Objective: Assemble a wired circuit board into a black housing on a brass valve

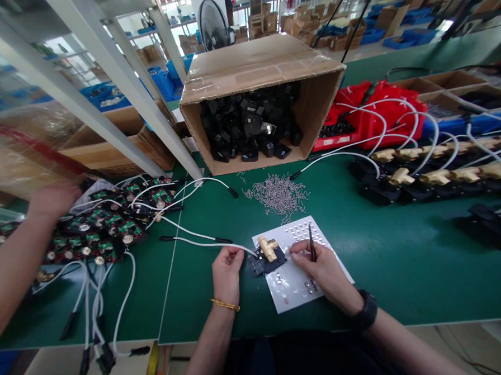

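On the green desk [406, 269] a white sheet [289, 289] lies directly in front of the person, and all positions below are given from it. At the sheet's left edge sits a black module with a brass fitting [268, 253], a white cable [203, 243] running from it away to the left. The left hand [226, 272], just left of the sheet, is closed on the left side of that module, fingers curled at its edge; a gold bracelet is on the wrist. The right hand [322, 267] rests on the sheet's right half, closed in a pinch on slim black tweezers [311, 243] held nearly upright, tips apparently near the rows of small round parts printed or laid on the sheet; this detail is too small to confirm. Just beyond the sheet is a scatter of small metal pins [278, 194]. Further beyond stands a cardboard box [261, 69] on its side, filled with black parts. Well left of the sheet lies a heap of wired modules [105, 223], where another person's hand [53, 200] rests at the heap's far left
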`<state>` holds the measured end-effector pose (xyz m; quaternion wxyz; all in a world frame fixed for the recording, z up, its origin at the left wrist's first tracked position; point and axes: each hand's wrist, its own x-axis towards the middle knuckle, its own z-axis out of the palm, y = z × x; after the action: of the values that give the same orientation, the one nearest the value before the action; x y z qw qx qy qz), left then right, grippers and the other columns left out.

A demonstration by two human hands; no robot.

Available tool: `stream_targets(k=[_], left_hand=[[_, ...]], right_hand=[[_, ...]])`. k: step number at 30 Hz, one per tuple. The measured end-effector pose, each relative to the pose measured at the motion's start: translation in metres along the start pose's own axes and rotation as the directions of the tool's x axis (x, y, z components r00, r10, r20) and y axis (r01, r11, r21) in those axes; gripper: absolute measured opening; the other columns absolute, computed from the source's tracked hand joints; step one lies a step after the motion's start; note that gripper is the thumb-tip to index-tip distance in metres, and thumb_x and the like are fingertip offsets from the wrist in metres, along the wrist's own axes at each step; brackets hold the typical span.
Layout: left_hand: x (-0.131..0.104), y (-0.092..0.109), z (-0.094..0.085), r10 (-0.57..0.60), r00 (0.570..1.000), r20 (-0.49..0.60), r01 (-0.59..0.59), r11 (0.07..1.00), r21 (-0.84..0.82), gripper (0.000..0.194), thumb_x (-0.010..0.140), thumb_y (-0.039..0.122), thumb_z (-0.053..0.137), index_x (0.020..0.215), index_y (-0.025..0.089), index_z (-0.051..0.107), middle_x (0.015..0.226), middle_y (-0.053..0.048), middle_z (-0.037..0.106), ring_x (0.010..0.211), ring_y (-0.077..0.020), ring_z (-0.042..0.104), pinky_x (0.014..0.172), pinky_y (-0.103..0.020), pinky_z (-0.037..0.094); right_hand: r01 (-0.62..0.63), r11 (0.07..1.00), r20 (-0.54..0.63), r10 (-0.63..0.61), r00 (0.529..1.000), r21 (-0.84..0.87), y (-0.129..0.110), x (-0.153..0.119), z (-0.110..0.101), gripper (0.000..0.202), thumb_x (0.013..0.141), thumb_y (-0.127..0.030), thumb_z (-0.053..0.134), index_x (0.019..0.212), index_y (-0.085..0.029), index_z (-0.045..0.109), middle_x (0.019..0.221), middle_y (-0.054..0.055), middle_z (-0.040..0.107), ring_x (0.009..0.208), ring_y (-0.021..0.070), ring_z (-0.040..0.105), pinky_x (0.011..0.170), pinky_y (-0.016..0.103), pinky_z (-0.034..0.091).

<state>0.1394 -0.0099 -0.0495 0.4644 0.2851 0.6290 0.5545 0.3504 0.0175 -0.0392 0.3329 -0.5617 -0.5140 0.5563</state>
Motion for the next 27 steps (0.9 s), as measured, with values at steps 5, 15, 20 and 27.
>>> stream_targets(k=[5,15,20,27], left_hand=[[0.002,-0.002,0.002,0.033,0.998,0.049,-0.038,0.993,0.11,0.023,0.067,0.031,0.066,0.079,0.012,0.065,0.069,-0.004,0.065,0.061,-0.0121,0.057,0.057,-0.021,0.044],[0.006,0.001,0.0,0.335,0.901,0.275,-0.423,0.818,0.391,0.014,0.076,0.017,0.051,0.078,0.017,0.065,0.08,-0.005,0.068,0.077,-0.0188,0.063,0.073,-0.031,0.049],[0.01,0.005,-0.008,0.467,0.759,0.453,-0.644,0.639,0.421,0.024,0.081,0.011,0.043,0.086,0.018,0.066,0.089,-0.008,0.068,0.087,-0.0207,0.061,0.082,-0.037,0.047],[-0.009,0.016,-0.02,0.466,0.635,0.616,-0.772,0.409,0.486,0.031,0.086,0.009,0.039,0.104,0.019,0.063,0.103,-0.007,0.068,0.096,-0.0186,0.061,0.085,-0.034,0.049]], right_hand=[[0.11,0.984,0.016,-0.109,0.994,-0.139,-0.001,-0.006,0.009,0.017,0.075,-0.033,0.057,0.082,-0.017,0.056,0.052,-0.005,0.044,0.045,0.0117,0.037,0.045,0.024,0.029],[0.439,0.828,0.067,-0.445,0.893,-0.35,-0.001,-0.008,0.009,0.011,0.085,-0.018,0.046,0.078,-0.019,0.055,0.076,0.004,0.061,0.066,0.0164,0.055,0.061,0.027,0.042],[0.514,0.793,0.097,-0.513,0.853,-0.327,0.008,-0.005,0.008,0.012,0.084,-0.013,0.046,0.079,-0.019,0.053,0.081,0.005,0.062,0.074,0.0172,0.06,0.066,0.029,0.048],[0.65,0.652,0.196,-0.631,0.751,-0.391,0.023,-0.008,0.0,0.031,0.079,-0.002,0.041,0.096,-0.019,0.061,0.099,0.008,0.065,0.094,0.0182,0.062,0.081,0.032,0.052]])
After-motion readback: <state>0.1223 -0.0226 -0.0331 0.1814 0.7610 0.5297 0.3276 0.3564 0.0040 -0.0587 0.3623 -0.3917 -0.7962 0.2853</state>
